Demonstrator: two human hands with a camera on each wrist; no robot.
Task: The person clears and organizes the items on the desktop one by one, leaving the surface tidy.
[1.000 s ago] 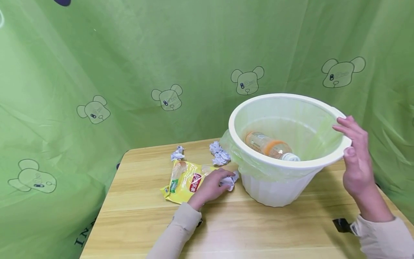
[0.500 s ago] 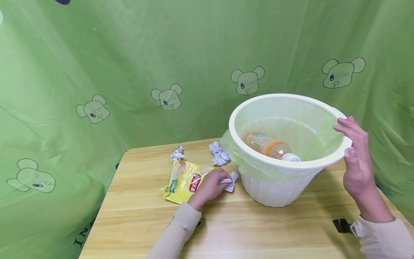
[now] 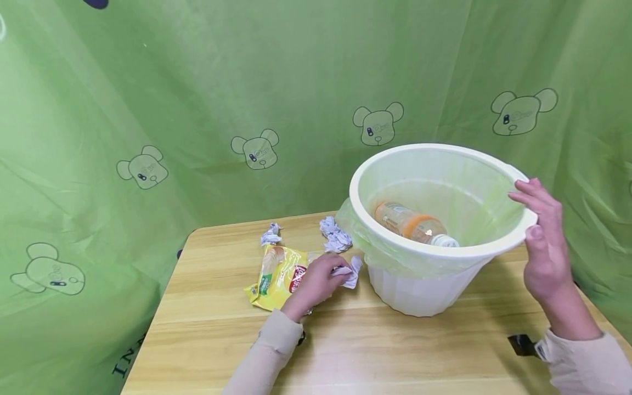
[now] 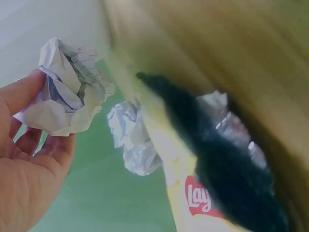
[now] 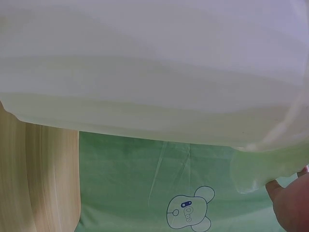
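My left hand (image 3: 318, 282) pinches a crumpled paper ball (image 4: 65, 92) between thumb and fingers, just left of the white trash bin (image 3: 415, 291). Beneath that hand lies a yellow Lay's chip bag (image 3: 278, 274), partly covered by it. My right hand (image 3: 545, 247) is at the bin's right rim, fingertips over the edge and thumb on the near outer side. The bin tilts and has a pale green liner (image 3: 390, 255) folded over its rim. Inside lies a clear plastic bottle (image 3: 412, 222) with orange bands and a white cap.
Two more crumpled papers lie on the wooden table (image 3: 207, 307): a small one (image 3: 271, 235) behind the chip bag and a larger one (image 3: 336, 235) near the bin's left side. A green curtain (image 3: 296, 82) with bear faces hangs behind the table.
The left hand has closed its fingers on the paper ball and shifted slightly left and up with it. The right hand and the bin stay in place.
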